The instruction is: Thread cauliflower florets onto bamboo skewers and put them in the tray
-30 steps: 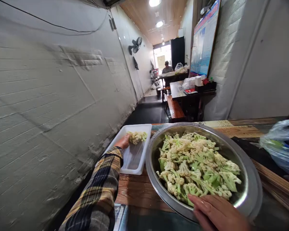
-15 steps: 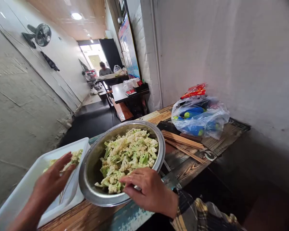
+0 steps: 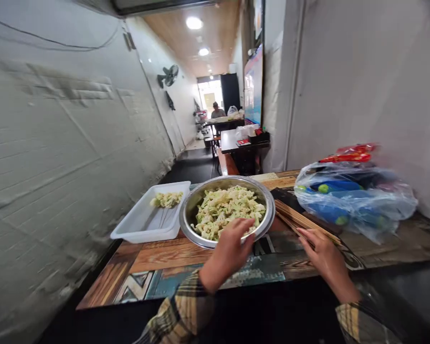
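A wide steel bowl (image 3: 189, 220) holds a heap of cut cauliflower florets (image 3: 229, 208). My left hand (image 3: 232, 246) hovers at the bowl's near rim, fingers apart, with nothing visible in it. To the right of the bowl lies a bundle of thin wooden skewers (image 3: 297, 217). At the bundle's near side, my right hand (image 3: 324, 253) has thumb and fingertips closed around the end of a skewer; the exact grip is partly hidden. In the white plastic tray (image 3: 143, 235) on the left, cauliflower on skewers (image 3: 167, 199) rests at the far end.
A clear plastic bag (image 3: 358, 200) with blue-netted items sits on the right of the patterned table (image 3: 165, 258), a red packet (image 3: 351, 154) behind it. White walls rise on both sides. Farther back are another table (image 3: 232, 141) and a seated person (image 3: 217, 112).
My left hand has moved from above the tray to the bowl's near rim. The right hand has gone from the florets to the skewers. My view has levelled and turned left.
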Available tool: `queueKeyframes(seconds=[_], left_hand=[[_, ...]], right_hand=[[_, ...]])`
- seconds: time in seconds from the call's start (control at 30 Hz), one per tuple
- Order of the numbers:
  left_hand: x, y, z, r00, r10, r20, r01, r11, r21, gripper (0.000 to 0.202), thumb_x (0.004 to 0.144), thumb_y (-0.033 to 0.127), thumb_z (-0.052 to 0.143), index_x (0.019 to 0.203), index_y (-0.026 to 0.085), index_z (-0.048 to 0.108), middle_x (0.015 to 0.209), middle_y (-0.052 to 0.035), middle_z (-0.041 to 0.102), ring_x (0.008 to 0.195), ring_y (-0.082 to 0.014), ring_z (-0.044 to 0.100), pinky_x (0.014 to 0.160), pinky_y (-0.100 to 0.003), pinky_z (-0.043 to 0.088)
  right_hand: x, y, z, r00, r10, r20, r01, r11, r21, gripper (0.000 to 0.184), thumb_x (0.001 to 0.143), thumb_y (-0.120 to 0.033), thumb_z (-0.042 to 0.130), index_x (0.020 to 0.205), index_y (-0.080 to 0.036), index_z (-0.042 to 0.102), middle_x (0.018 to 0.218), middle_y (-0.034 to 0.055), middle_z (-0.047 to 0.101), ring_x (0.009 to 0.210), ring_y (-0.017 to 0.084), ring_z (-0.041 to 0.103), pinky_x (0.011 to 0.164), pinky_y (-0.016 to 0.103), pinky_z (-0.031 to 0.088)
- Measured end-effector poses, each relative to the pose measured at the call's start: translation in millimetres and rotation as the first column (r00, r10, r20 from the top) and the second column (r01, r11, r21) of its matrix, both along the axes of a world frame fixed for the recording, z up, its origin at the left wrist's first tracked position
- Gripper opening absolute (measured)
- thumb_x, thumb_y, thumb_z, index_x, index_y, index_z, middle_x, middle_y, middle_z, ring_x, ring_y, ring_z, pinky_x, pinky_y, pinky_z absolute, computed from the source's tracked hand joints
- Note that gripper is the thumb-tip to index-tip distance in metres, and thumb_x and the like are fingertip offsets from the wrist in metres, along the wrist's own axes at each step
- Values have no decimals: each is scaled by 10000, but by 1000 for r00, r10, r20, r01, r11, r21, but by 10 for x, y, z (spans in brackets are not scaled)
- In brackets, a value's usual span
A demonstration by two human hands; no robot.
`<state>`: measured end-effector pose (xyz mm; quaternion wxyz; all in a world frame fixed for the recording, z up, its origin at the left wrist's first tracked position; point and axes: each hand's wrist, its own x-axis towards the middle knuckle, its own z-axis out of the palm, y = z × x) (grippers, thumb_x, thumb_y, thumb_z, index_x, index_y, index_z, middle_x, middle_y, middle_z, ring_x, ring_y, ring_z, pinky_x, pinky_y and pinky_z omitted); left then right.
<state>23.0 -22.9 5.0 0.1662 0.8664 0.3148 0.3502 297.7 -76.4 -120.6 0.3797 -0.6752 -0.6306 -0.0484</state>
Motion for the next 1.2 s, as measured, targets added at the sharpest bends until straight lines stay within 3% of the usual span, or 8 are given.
queueKeyframes(seconds=[0.13,0.27,0.53,0.6,0.7,0.9,1.03,1.2], left_hand=[[381,-406,-205,972,-227,-53,222,972,-82,291,851,214,531,1110,155,650,932,-88,675,841,-175,622,782,-279,505],[584,-534,-563,975,-219,-32,208,956,-208,285,822,210,558,1069,134,679,869,-84,680,785,-167,621,732,-252,500],[583,-528,-923,998,-44,48,61,885,-462,342,818,247,544,1108,135,685,1046,-109,712,936,-213,639,839,-306,484],[567,-520,-946,998,-16,54,41,864,-503,350,818,254,537,1114,139,684,1053,-103,713,925,-210,637,824,-304,483],[579,-503,-967,997,12,77,31,845,-533,338,818,253,527,1089,138,692,1014,-92,719,877,-196,630,782,-290,474],[685,-489,-1033,983,127,130,-40,850,-525,205,776,303,602,851,137,697,796,-43,678,704,-154,556,632,-246,409],[688,-472,-1091,956,171,237,-15,840,-543,192,779,307,620,705,132,647,705,-12,637,646,-124,514,606,-225,380],[597,-470,-1071,957,130,260,32,840,-541,243,825,271,548,666,130,666,668,-14,650,635,-128,538,593,-222,372]], right_hand=[[308,-8,-270,955,-122,272,143,988,-60,409,879,-374,462,1170,-150,640,1052,146,665,961,309,626,838,428,478],[362,42,-422,951,-80,299,124,984,-131,396,876,-366,432,1106,-133,654,1039,157,678,929,295,646,817,404,482],[332,113,-424,971,-42,-233,-17,969,-245,325,761,-463,500,868,-193,645,814,109,709,799,289,674,723,388,504],[259,110,-374,859,-84,-505,-43,971,-235,335,730,-489,550,899,-206,612,812,88,703,765,281,677,666,381,522],[18,73,-262,511,-57,-858,-123,983,-138,351,710,-475,637,952,-230,566,838,29,691,666,211,668,550,311,530],[-646,-41,-23,33,125,-992,-183,976,117,431,643,-351,786,1013,-244,591,789,-43,677,682,119,643,601,189,536],[-892,-102,62,-62,181,-982,-239,952,191,432,665,-328,790,1033,-244,581,886,-15,696,804,163,675,699,261,563],[-968,-146,162,3,206,-979,-201,959,201,384,684,-338,781,985,-232,568,816,-21,696,781,163,680,716,272,555]])
